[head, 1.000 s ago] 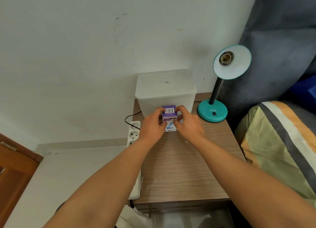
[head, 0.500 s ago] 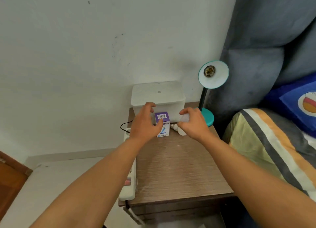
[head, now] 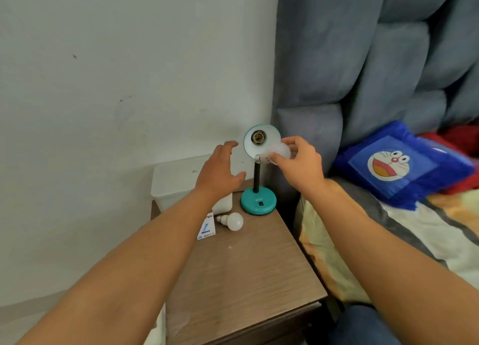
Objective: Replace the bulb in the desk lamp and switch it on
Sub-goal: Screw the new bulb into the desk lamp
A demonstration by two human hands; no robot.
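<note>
White bulb (head: 276,153) gripped in the right hand (head: 300,163) beside the lamp shade (head: 261,141) — left hand (head: 220,173) spread, empty.

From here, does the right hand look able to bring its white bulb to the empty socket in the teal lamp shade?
Probably yes. The right hand holds the white bulb at the teal shade's lower rim, screw base pointing left, with the socket facing out unobstructed. The open left hand hovers aside.
</note>
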